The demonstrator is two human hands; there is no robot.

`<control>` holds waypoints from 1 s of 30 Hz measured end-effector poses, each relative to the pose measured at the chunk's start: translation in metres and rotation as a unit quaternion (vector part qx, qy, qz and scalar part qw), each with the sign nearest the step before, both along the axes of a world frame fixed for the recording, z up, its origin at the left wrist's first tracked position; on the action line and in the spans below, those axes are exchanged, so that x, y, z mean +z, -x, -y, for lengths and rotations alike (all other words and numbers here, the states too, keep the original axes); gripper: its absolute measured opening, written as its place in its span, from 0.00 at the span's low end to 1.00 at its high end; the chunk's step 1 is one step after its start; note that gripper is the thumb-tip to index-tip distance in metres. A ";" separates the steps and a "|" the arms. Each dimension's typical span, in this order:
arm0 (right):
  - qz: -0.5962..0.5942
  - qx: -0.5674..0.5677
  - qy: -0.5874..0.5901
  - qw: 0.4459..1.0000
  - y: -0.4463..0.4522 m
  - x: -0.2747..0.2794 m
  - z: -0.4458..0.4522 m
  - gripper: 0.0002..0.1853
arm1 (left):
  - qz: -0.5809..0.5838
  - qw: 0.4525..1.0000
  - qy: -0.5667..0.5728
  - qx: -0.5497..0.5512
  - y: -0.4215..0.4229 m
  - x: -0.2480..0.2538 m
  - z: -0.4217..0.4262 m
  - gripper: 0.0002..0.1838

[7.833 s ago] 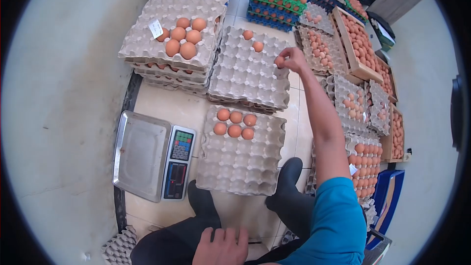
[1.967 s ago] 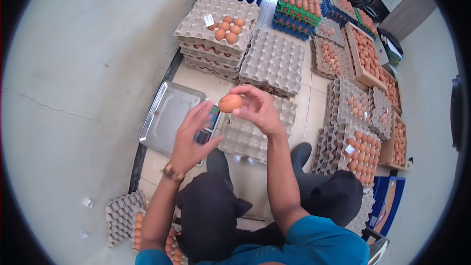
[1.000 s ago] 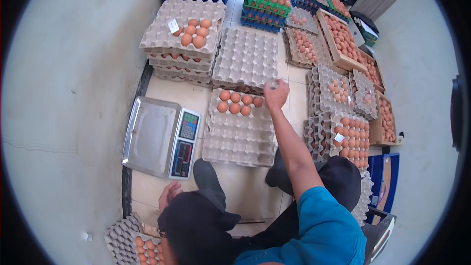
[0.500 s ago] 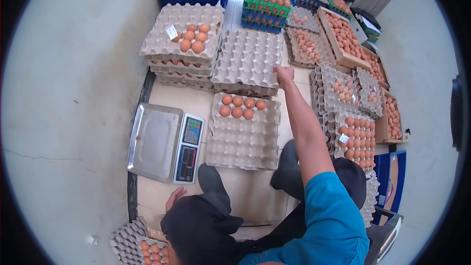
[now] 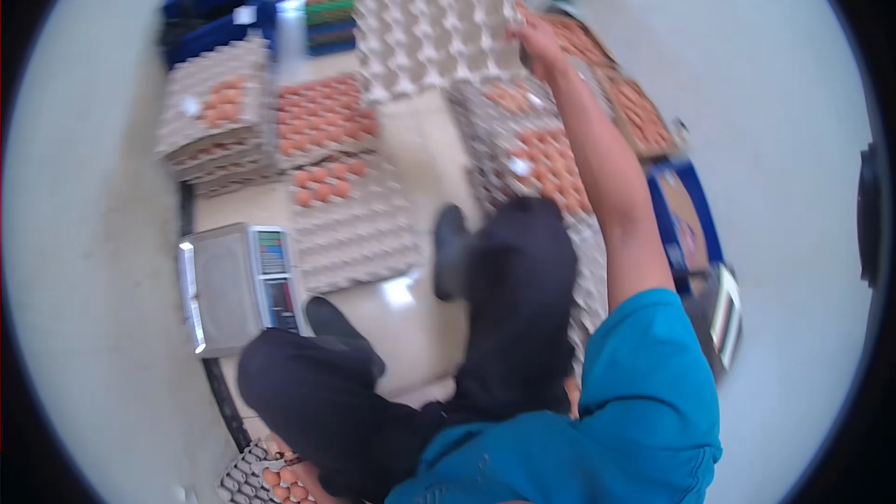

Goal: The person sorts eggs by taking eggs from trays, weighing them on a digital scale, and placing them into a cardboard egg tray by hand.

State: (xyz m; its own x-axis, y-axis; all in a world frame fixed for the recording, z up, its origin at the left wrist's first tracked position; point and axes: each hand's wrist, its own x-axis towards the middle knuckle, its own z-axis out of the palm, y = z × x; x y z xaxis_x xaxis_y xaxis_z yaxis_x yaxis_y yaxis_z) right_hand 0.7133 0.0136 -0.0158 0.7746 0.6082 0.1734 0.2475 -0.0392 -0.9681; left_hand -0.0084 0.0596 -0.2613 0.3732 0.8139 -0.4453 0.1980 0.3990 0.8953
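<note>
My right hand (image 5: 539, 40) is closed on the right edge of an empty grey egg tray (image 5: 434, 23), held up and tilted, with its cups facing me. Below it to the left, a full tray of brown eggs (image 5: 327, 117) tops a stack. Nearer me lies another egg tray (image 5: 359, 233) with several brown eggs in its far rows and bare cups in front. Of my left arm (image 5: 313, 483), only a blurred bit shows by my left knee; the fingers are hidden.
A digital scale (image 5: 222, 289) stands at left, below stacked trays (image 5: 210, 112). More egg trays (image 5: 551, 163) are stacked at right, with wooden crates of eggs (image 5: 639, 112) beyond. A blue crate (image 5: 686, 215) is at far right. My boots (image 5: 451, 252) are on the tiled floor.
My right hand has lifted the empty tray off the middle stack and moved it up and away, uncovering a full tray of eggs. My view has swung right. My left fingers have dropped from sight.
</note>
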 end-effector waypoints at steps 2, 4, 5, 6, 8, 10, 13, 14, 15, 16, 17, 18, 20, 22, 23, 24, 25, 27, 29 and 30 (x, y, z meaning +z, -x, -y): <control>-0.007 -0.005 0.014 1.000 -0.019 0.031 0.101 0.08 | -0.006 1.000 -0.009 -0.013 -0.002 0.002 -0.008 0.24; 0.022 -0.094 0.061 0.993 0.015 0.065 0.213 0.04 | -0.010 1.000 -0.019 -0.023 -0.004 0.007 -0.015 0.24; 0.018 -0.119 0.065 0.991 0.022 0.078 0.263 0.03 | -0.013 0.999 -0.027 -0.026 -0.004 0.010 -0.018 0.24; 0.042 -0.175 0.089 0.980 0.034 0.082 0.309 0.03 | -0.015 0.999 -0.032 -0.026 -0.003 0.013 -0.020 0.24; -0.006 -0.164 0.072 0.984 0.070 0.086 0.394 0.12 | -0.020 0.998 -0.044 -0.032 -0.003 0.019 -0.025 0.24; -0.052 -0.176 0.094 0.979 0.103 0.079 0.470 0.21 | -0.026 0.997 -0.059 -0.035 -0.003 0.027 -0.029 0.24; -0.129 -0.171 0.123 0.969 0.146 0.039 0.559 0.29 | -0.035 0.995 -0.088 -0.040 -0.002 0.041 -0.035 0.24; -0.153 -0.202 0.094 0.963 0.161 0.016 0.577 0.30 | -0.038 0.993 -0.104 -0.039 -0.002 0.047 -0.039 0.24; -0.168 -0.213 0.110 0.956 0.170 -0.003 0.594 0.31 | -0.042 0.991 -0.123 -0.041 -0.002 0.054 -0.042 0.24; -0.201 -0.217 0.113 0.949 0.174 -0.020 0.610 0.30 | -0.041 0.987 -0.150 -0.048 -0.001 0.064 -0.047 0.24; -0.229 -0.204 0.089 0.948 0.176 -0.036 0.616 0.28 | -0.043 0.980 -0.186 -0.054 0.000 0.074 -0.050 0.24; -0.233 -0.201 0.100 0.946 0.172 -0.052 0.622 0.27 | -0.037 0.975 -0.211 -0.053 -0.002 0.087 -0.054 0.24; -0.202 -0.200 0.184 0.941 0.161 -0.073 0.631 0.26 | -0.001 0.978 -0.206 -0.025 -0.018 0.121 -0.056 0.25; -0.129 -0.190 0.331 0.915 0.144 -0.084 0.630 0.26 | 0.049 0.987 -0.152 0.032 -0.045 0.167 -0.057 0.26; -0.044 -0.211 0.382 0.899 0.139 -0.081 0.622 0.26 | 0.069 0.982 -0.174 0.019 -0.054 0.187 -0.058 0.25; 0.006 -0.241 0.360 0.901 0.124 -0.086 0.625 0.29 | 0.085 0.976 -0.198 0.014 -0.063 0.208 -0.060 0.25; 0.063 -0.282 0.386 0.876 0.116 -0.076 0.611 0.28 | 0.070 0.967 -0.245 -0.001 -0.075 0.229 -0.060 0.25; 0.250 -0.307 0.343 0.852 0.093 -0.061 0.574 0.21 | 0.033 0.947 -0.317 -0.034 -0.104 0.265 -0.053 0.24; 0.185 -0.279 0.252 0.908 0.105 -0.010 0.471 0.15 | 0.009 0.929 -0.358 -0.093 -0.137 0.288 -0.044 0.23; 0.215 -0.236 0.214 0.923 0.119 0.011 0.413 0.14 | 0.005 0.920 -0.370 -0.132 -0.157 0.295 -0.040 0.22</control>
